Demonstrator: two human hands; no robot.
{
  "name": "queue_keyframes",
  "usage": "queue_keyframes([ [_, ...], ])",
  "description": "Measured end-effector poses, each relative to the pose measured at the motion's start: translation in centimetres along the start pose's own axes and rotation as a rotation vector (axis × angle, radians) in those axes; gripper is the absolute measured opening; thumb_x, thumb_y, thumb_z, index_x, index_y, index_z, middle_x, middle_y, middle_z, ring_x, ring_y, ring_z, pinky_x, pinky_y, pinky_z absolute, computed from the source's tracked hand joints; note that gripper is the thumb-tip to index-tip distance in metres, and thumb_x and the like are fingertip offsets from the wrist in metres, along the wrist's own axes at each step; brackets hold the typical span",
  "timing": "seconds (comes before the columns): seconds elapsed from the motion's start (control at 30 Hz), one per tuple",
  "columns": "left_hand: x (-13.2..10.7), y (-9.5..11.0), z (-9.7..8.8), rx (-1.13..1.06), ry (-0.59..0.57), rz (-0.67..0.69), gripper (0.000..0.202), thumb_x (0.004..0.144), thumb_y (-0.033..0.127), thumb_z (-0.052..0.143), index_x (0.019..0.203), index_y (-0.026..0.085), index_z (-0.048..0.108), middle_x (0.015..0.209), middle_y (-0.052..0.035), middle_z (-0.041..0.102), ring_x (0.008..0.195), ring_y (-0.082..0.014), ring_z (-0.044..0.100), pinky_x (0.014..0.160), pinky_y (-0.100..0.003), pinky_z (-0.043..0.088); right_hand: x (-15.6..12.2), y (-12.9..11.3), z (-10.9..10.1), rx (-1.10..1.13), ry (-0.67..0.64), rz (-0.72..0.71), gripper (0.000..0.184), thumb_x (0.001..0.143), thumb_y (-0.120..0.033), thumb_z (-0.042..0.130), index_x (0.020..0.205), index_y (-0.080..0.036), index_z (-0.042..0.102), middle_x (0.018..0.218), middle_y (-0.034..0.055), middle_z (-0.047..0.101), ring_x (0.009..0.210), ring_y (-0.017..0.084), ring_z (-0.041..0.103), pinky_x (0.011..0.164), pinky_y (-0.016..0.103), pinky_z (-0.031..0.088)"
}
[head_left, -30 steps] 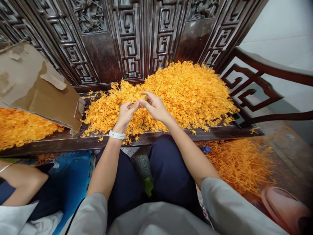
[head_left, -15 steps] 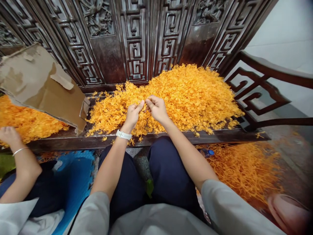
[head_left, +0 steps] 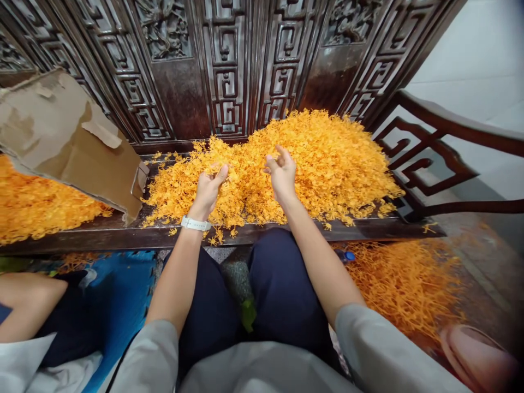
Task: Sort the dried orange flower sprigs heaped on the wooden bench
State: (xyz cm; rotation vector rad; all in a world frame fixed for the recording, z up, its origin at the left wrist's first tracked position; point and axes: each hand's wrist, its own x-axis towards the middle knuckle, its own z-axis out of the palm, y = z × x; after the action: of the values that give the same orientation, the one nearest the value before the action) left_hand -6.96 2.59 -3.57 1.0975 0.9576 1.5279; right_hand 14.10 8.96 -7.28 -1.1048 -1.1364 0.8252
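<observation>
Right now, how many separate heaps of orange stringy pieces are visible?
3. The biggest heap lies on the dark carved wooden bench; a second heap lies left, partly under the torn brown cardboard sheet; a third heap lies on the floor at right. Cardboard may hide more.

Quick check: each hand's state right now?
Left hand: half curled over the orange pieces; whether it holds any cannot be told.
Right hand: open, holding nothing.

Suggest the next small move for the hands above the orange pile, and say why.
Probably lower the right hand into the orange pile to pinch a piece: its fingers are spread, apparently empty, above the heap; the left hand is curled.
</observation>
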Motion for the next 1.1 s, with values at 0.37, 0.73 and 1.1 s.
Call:
queue_keyframes([
  [0.37, 0.1, -1.0, 1.3, 0.071, -0.165, 0.075, 0.036, 0.083, 0.049, 0.088, 0.107, 0.024, 0.08, 0.126, -0.0093, 0.078, 0.126, -0.024, 0.068, 0.112, -0.037, 0.051, -3.9, -4.8, 2.2, -0.029, -0.529, -0.181, 0.046, 0.099, -0.068, 0.063, 0.093, -0.022, 0.07, 0.087, 0.0032, 0.067, 0.081, 0.017, 0.059, 0.08, 0.033, 0.049],
  [0.73, 0.1, -1.2, 1.6, -0.013, -0.025, -0.046, 0.033, 0.076, 0.044, 0.09, 0.072, 0.017, 0.07, 0.065, 0.0016, 0.059, 0.059, -0.008, 0.048, 0.06, -0.025, 0.041, -3.8, -4.5, 2.5, -0.028, -0.589, -0.196, 0.043, 0.097, -0.056, 0.07, 0.075, -0.02, 0.066, 0.077, 0.0018, 0.063, 0.075, 0.016, 0.053, 0.077, 0.034, 0.043],
  [1.1, 0.0, -0.7, 2.6, -0.063, 0.061, -0.122, 0.055, 0.059, 0.055, 0.101, 0.079, 0.017, 0.067, 0.066, 0.0044, 0.055, 0.049, -0.0037, 0.037, 0.046, -0.024, 0.024, -4.2, -4.6, 2.6, 0.11, -0.587, 0.004, 0.057, 0.086, -0.072, 0.071, 0.069, -0.024, 0.045, 0.062, -0.005, 0.037, 0.058, 0.012, 0.033, 0.058, 0.029, 0.028],
])
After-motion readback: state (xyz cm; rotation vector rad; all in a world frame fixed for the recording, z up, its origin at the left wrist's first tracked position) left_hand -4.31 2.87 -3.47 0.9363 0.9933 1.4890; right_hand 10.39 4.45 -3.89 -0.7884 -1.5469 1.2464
